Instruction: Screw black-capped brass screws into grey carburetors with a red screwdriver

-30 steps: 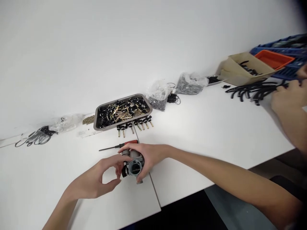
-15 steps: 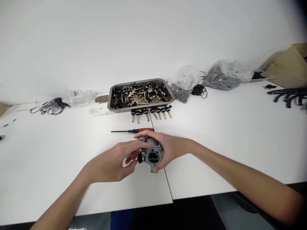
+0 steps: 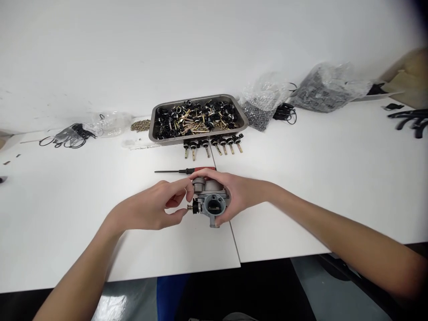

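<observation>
While the metal part (image 3: 211, 186) is gripped by the right hand (image 3: 240, 194), the pin (image 3: 190, 207) is best aligned straight — left hand (image 3: 145, 207): grip unclear.

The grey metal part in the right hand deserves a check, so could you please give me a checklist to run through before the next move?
1. Right hand wrapped around the grey metal part: ok.
2. Black fitting at the part's left side: ok; whether it is fully seated, cannot tell.
3. Left hand at the fitting's brass-coloured tip: ok; whether its fingers grip firmly, cannot tell.
4. Screwdriver handle fully uncovered: not ok, the right hand partly hides it.
5. Metal tray upright, beyond both hands: ok.
</observation>
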`<act>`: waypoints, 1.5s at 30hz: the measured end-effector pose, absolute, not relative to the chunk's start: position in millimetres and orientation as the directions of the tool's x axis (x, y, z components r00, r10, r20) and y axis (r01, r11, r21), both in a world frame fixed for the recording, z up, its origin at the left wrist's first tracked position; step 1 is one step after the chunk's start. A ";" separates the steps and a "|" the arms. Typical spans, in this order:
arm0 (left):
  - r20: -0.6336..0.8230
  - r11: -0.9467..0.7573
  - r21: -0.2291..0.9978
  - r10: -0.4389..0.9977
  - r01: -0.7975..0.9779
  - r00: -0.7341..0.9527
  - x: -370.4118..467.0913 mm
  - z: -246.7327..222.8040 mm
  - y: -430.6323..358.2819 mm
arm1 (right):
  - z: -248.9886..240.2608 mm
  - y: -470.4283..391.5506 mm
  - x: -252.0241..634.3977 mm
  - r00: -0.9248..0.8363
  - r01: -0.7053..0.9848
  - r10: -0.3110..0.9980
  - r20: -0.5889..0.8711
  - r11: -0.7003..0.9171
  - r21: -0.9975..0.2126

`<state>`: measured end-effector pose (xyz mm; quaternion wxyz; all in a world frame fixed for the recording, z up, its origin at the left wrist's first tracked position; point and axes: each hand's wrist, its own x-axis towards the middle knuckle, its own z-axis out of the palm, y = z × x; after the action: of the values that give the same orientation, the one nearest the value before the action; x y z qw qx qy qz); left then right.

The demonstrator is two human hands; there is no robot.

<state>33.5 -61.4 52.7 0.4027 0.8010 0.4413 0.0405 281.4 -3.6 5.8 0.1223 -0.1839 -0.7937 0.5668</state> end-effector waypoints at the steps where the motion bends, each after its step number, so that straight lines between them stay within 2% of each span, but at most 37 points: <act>1: -0.297 -0.280 0.687 0.733 0.670 0.612 33.4 53.4 -60.6 | 5.7 -3.5 281.4 -0.903 0.155 0.429 -0.017 0.289 -0.945; 16: -0.406 -0.168 0.757 0.636 0.632 0.656 26.6 53.7 -47.9 | 6.5 -2.9 282.6 -0.909 0.159 0.415 -0.025 0.292 -0.943; 26: -0.433 -0.089 0.782 0.635 0.617 0.640 25.9 49.4 -42.1 | 7.7 -3.6 282.4 -0.906 0.173 0.423 -0.028 0.309 -0.935; 45: -0.367 -0.044 0.863 0.632 0.504 0.683 26.9 45.2 -41.3 | 9.7 -2.0 283.2 -0.915 0.191 0.401 -0.048 0.325 -0.926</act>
<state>26.9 -41.3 45.2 0.5679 0.7204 0.3941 0.0562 283.2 -2.0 9.7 0.0949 -0.1830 -0.8085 0.5511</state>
